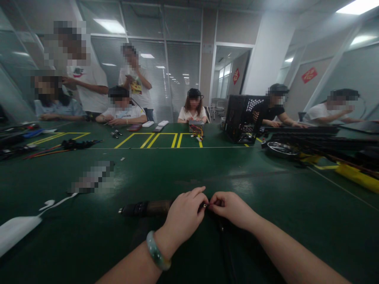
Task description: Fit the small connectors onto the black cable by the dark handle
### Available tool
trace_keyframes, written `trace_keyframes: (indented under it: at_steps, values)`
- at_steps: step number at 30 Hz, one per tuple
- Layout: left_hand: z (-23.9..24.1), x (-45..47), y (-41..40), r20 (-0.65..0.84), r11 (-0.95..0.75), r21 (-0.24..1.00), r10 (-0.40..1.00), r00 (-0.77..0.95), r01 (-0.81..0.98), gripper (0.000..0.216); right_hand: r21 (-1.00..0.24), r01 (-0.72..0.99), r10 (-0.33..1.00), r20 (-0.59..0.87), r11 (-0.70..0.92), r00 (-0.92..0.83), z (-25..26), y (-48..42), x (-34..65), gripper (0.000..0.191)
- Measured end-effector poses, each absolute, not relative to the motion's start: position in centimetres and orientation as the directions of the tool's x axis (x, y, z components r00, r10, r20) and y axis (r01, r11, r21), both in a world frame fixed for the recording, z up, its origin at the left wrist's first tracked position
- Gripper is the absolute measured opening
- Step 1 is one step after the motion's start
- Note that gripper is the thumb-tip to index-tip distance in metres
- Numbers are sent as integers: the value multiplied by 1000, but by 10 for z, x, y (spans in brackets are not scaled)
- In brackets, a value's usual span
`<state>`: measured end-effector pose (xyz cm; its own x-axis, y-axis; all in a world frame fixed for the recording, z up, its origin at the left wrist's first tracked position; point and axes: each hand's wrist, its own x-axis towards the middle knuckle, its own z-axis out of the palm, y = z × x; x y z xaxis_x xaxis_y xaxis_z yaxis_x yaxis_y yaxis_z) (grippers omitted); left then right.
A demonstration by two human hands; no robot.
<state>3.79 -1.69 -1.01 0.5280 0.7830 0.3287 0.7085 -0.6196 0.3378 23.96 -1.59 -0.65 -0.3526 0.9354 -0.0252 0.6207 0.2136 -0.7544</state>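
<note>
A dark, long-bodied electric screwdriver (pixel 148 208) lies on the green table, its metal tip pointing left. My left hand (pixel 187 211), with a jade-coloured bangle on the wrist, closes over its rear end. A small round metal-rimmed end (pixel 205 205) shows at the left fingertips. Just to the right, my right hand (pixel 229 206) is closed in a pinch, its fingertips nearly meeting the left ones. What sits in that pinch is too small and dark to make out. Below it a dark cord (pixel 222 232) runs toward the bottom edge.
A phone-like object (pixel 93 177) with a white cable lies left, near a white item (pixel 17 234). Wire bundles (pixel 74 144) are beyond. A black computer case (pixel 241 118) and piled dark parts with a fan (pixel 281 148) stand right. Several people sit or stand across the table (pixel 166 169).
</note>
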Motion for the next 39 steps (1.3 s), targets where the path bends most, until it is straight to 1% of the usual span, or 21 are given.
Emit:
trace_keyframes:
  at_steps: [8, 16, 21, 27, 35, 39]
  values:
    - [-2, 39, -20, 319, -604, 362, 796, 515, 710, 14, -750, 628, 937, -31, 208, -347, -3, -17, 238, 13]
    - [-5, 39, -19, 324, -605, 353, 795, 513, 714, 9, -744, 632, 935, -25, 219, -354, -2, -18, 238, 13]
    - [-7, 39, -18, 324, -619, 347, 784, 529, 705, 11, -744, 628, 936, -9, 229, -351, -5, -16, 237, 13]
    - [-7, 39, -17, 312, -620, 331, 784, 538, 712, 10, -754, 623, 937, -30, 208, -349, -3, -17, 237, 14]
    - [-7, 39, -17, 313, -618, 341, 785, 534, 709, 12, -750, 629, 939, -30, 206, -343, -3, -17, 237, 15]
    - [-8, 39, -17, 309, -619, 330, 784, 538, 712, 9, -749, 629, 939, -27, 208, -343, -6, -16, 237, 15]
